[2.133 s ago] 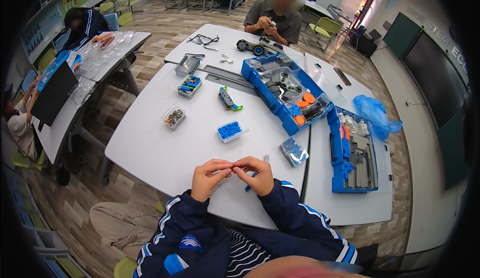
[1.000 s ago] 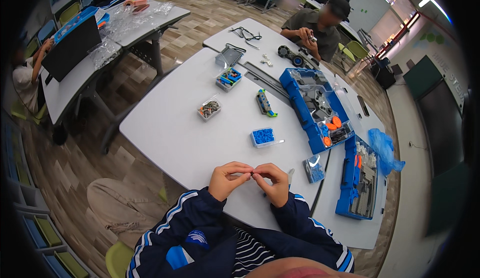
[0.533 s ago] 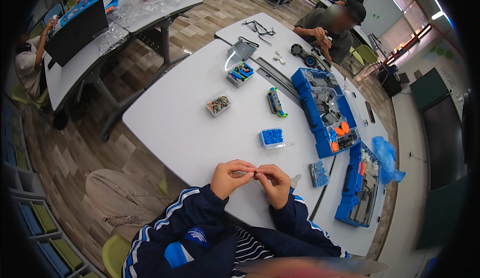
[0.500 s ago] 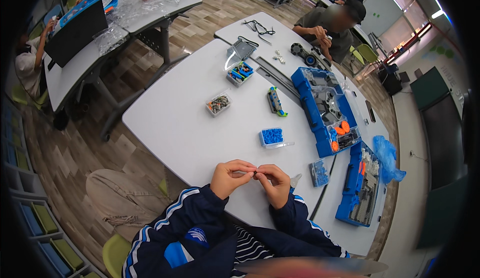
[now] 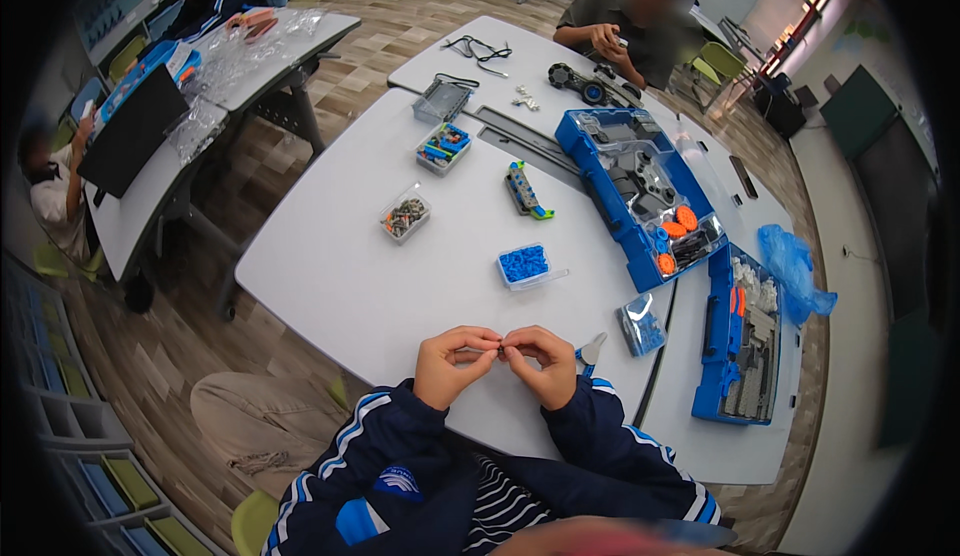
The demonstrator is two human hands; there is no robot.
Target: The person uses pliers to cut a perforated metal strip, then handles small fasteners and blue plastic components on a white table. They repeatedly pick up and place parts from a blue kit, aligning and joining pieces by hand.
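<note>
My left hand point(image 5: 447, 366) and my right hand point(image 5: 541, 365) meet at the fingertips over the near edge of the white table point(image 5: 330, 256). Both are pinched on one tiny dark piece, mostly covered by the fingers and too small to name. Just beyond them stands a clear box of blue pegs point(image 5: 524, 264). Farther left are a box of mixed small connectors point(image 5: 405, 218) and a box of blue and yellow parts point(image 5: 443, 146). A grey, blue and green block assembly point(image 5: 522, 192) lies behind the peg box. Beside my right wrist is a white-and-blue object point(image 5: 591, 350), partly hidden.
To the right sit an open blue case point(image 5: 612, 221) with a controller and orange wheels, another blue case point(image 5: 716, 341) of grey beams, a clear pack of blue pieces point(image 5: 641, 326) and a blue plastic bag point(image 5: 795, 271). Across the table, a person point(image 5: 640, 26) handles something beside a wheeled model point(image 5: 593, 87).
The view has turned a little, so the table's things appear shifted. My hands stay pinched together at the same place; more of the white-and-blue object beside my right wrist now shows.
</note>
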